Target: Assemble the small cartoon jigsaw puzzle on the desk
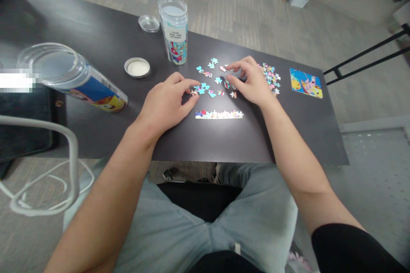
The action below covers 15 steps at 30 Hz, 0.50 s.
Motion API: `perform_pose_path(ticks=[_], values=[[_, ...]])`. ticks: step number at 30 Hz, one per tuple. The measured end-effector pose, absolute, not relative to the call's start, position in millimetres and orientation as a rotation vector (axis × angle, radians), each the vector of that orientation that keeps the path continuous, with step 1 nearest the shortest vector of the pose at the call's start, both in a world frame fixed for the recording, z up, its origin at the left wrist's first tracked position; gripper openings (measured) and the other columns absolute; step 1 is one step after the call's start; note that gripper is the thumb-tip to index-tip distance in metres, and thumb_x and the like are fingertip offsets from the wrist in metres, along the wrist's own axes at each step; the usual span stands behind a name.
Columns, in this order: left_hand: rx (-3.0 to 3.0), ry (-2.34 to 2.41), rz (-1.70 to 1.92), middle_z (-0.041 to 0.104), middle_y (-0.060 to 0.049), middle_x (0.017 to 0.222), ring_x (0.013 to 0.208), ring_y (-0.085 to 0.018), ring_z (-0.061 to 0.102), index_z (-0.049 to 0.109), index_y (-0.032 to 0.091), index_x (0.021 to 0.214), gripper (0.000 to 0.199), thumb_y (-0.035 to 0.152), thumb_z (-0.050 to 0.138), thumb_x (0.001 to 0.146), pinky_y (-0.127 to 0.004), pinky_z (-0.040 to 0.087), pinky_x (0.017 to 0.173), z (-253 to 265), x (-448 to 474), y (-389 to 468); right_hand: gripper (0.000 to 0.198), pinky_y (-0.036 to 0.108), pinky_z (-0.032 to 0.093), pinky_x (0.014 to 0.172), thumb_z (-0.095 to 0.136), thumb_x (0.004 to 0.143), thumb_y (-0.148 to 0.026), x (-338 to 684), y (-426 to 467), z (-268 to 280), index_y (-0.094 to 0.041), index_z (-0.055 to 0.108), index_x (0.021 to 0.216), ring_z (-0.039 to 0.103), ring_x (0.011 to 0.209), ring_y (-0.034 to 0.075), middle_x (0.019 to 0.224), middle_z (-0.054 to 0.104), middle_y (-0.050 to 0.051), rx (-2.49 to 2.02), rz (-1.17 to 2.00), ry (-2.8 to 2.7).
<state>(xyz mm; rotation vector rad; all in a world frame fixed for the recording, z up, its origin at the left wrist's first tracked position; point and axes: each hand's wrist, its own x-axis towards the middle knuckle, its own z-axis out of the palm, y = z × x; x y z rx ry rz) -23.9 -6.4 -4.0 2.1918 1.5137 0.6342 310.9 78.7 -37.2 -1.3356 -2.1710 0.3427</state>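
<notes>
The near edge of my dark tabletop (224,145) runs just in front of my lap, and a strip of bare surface lies between it and the joined row of jigsaw pieces (219,114). To the right of that row, the surface stretches on past my forearm to the table's right end, where the SpongeBob picture card (306,83) lies near the edge. On the far side, the labelled clear canister (176,42) stands close to the back edge, with a clear lid (149,23) beside it. Further left are a white-lined lid (137,68) and the larger blue-labelled canister (99,91), which bound the room on that side.

Both my forearms come in over the near edge, one on each side of the row. My left hand (169,98) is palm down, thumb and forefinger apart with a jigsaw piece in the gap; I cannot tell whether they grip it. My right hand (251,79) is arched, thumb and forefinger spread, the forefinger's tip at a pale piece. The loose jigsaw pieces (211,93) lie scattered between my hands, beyond the row, and a denser heap of pieces (271,77) sits just right of my right hand.
</notes>
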Motion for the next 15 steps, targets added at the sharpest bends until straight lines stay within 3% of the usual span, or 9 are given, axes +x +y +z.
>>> perform_pose_path(ticks=[5,15], values=[[2.211,1.526,0.597,0.082,-0.009,0.137,0.106,-0.027,0.079,0.090,0.030,0.160,0.043,0.031,0.077,0.120,-0.043,0.066,0.100,-2.5,-23.2,-6.3,0.040,0.081,0.051,0.137,0.073,0.124,-0.032,302.2,76.2,-40.8,-0.037,0.091,0.160,0.072,0.149,0.048,0.149,0.080,0.017,-1.536,0.193,-2.241],[2.244,1.502,0.612,0.082,-0.011,0.137,0.111,-0.031,0.080,0.089,0.032,0.158,0.043,0.032,0.076,0.117,-0.048,0.068,0.103,-5.7,-24.4,-4.4,0.016,0.083,0.042,0.137,0.088,0.112,-0.033,299.9,77.8,-36.5,-0.030,0.094,0.126,0.072,0.139,0.048,0.137,0.081,0.015,-1.485,0.343,-2.121]])
